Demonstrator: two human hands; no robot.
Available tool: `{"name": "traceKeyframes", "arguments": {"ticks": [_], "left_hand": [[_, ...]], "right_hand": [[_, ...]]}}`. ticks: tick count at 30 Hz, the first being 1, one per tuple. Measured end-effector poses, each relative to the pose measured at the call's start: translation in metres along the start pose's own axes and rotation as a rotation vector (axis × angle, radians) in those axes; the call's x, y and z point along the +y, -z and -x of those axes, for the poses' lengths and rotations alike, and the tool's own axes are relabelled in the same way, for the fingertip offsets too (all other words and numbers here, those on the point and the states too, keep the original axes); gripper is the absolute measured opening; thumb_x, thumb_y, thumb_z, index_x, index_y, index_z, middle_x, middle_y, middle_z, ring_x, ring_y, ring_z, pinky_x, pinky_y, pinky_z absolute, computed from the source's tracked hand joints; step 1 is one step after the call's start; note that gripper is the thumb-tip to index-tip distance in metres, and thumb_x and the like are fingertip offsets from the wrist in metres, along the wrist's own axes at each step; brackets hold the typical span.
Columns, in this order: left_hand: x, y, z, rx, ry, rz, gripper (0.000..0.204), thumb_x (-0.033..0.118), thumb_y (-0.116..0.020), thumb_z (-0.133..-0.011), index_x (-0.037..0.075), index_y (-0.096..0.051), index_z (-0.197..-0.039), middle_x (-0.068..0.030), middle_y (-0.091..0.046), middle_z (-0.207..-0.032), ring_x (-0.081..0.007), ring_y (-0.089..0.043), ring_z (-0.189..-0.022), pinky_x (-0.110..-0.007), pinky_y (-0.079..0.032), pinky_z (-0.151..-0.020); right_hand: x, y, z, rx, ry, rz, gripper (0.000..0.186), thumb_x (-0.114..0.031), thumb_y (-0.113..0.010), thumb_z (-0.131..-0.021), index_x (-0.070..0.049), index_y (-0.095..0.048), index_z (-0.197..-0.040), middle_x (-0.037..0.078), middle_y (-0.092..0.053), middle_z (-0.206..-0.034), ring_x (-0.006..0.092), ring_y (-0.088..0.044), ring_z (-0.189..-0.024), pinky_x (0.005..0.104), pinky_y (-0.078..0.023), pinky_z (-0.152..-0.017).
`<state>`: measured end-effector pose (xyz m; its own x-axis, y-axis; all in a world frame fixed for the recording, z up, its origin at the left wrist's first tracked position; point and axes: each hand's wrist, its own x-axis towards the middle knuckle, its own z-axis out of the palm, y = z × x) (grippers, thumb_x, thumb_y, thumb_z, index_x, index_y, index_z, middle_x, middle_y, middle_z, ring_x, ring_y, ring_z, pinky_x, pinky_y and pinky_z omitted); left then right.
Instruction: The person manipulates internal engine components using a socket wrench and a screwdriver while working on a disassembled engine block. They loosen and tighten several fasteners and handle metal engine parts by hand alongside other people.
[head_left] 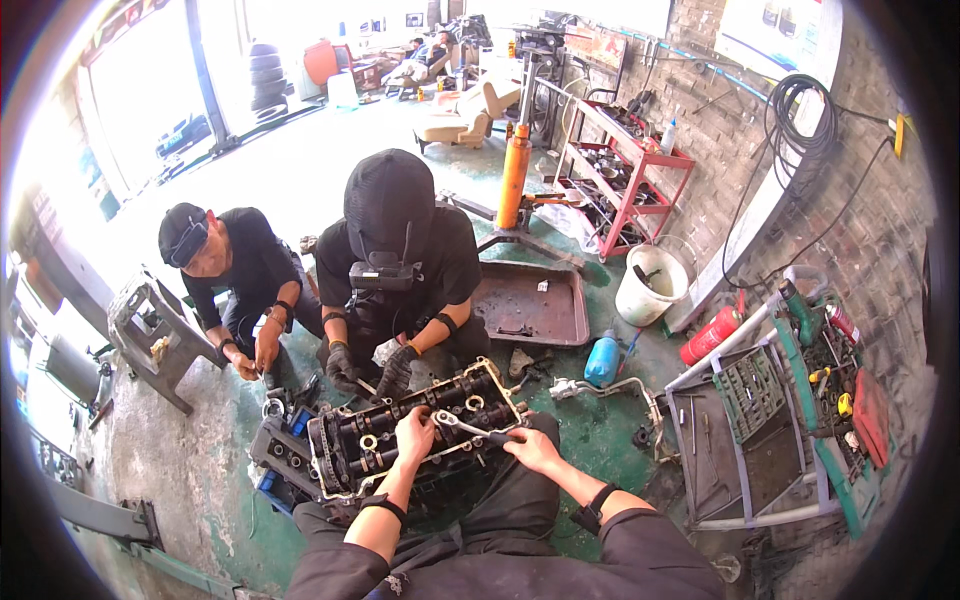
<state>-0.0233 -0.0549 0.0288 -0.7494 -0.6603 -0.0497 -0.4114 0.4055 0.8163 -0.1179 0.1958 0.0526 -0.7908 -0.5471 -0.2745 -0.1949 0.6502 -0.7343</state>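
The open engine lies right in front of me, close to my knees, its long dark shafts and round caps bared, a pale rim running round its edge and a chain at its left end; a ratchet slants over its near side, head to the left; my right hand is closed on the dark end of the handle; my left hand is bent down beside the ratchet's head, but I cannot tell whether its fingers clamp the head or only touch it; my two hands are apart, with the ratchet's shaft between them.

Across the engine squats a co-worker in a black cap, both dark-gloved hands near its far edge; farther left another person crouches, bare hands low and near each other; beside that person stands a grey metal stand.

Beyond the engine to the right lie a shallow tray and a blue jug, with a white bucket near them; farther right are a red fire extinguisher and a metal rack; behind, an orange jack stands near a red cart.
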Motion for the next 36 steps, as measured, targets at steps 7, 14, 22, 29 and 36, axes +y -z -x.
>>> {"name": "traceKeyframes", "arguments": {"ticks": [7, 14, 22, 29, 36], "left_hand": [[-0.002, -0.013, 0.007, -0.019, -0.179, -0.010, 0.054, 0.005, -0.070, -0.066, 0.007, -0.058, -0.119, -0.0129, -0.068, -0.103, -0.0306, -0.062, -0.100, -0.038, -0.048, -0.088], [-0.028, -0.033, 0.007, 0.025, -0.164, 0.130, 0.045, -0.003, -0.061, -0.069, 0.007, -0.062, -0.114, -0.0150, -0.068, -0.096, -0.0312, -0.065, -0.093, -0.038, -0.051, -0.082], [-0.018, -0.030, 0.010, -0.017, -0.180, 0.236, 0.034, -0.004, -0.062, -0.075, 0.003, -0.064, -0.108, -0.0166, -0.070, -0.094, -0.0226, -0.068, -0.090, -0.031, -0.051, -0.079], [-0.022, -0.028, 0.006, -0.068, -0.192, 0.192, 0.036, -0.003, -0.061, -0.074, 0.003, -0.064, -0.109, -0.0198, -0.069, -0.094, -0.0276, -0.068, -0.089, -0.033, -0.051, -0.078], [-0.016, -0.031, 0.007, 0.021, -0.207, 0.153, 0.039, -0.006, -0.051, -0.072, 0.004, -0.064, -0.108, -0.0217, -0.068, -0.088, -0.0340, -0.067, -0.085, -0.037, -0.052, -0.076]], "right_hand": [[0.006, -0.003, -0.001, -0.064, 0.031, 0.017, 0.046, -0.033, -0.064, -0.074, -0.009, -0.065, -0.114, 0.014, -0.069, -0.098, 0.0271, -0.067, -0.089, 0.0366, -0.051, -0.081], [-0.006, -0.025, 0.011, -0.348, -0.035, -0.118, 0.046, -0.021, -0.067, -0.079, 0.002, -0.059, -0.119, 0.012, -0.070, -0.090, 0.0144, -0.066, -0.069, 0.0279, -0.052, -0.066], [-0.075, -0.085, 0.023, -0.632, -0.101, -0.114, 0.030, -0.026, -0.064, -0.080, 0.002, -0.061, -0.091, 0.015, -0.064, -0.072, 0.0229, -0.063, -0.058, 0.0355, -0.051, -0.052], [-0.058, -0.093, 0.022, -0.673, -0.219, -0.320, 0.028, -0.027, -0.066, -0.086, -0.004, -0.055, -0.097, 0.007, -0.069, -0.083, 0.0165, -0.065, -0.066, 0.0293, -0.050, -0.052], [-0.024, -0.018, 0.000, -0.500, -0.027, -0.039, 0.043, -0.031, -0.071, -0.080, 0.003, -0.064, -0.105, 0.010, -0.070, -0.087, 0.0173, -0.067, -0.078, 0.0301, -0.051, -0.071]]}}
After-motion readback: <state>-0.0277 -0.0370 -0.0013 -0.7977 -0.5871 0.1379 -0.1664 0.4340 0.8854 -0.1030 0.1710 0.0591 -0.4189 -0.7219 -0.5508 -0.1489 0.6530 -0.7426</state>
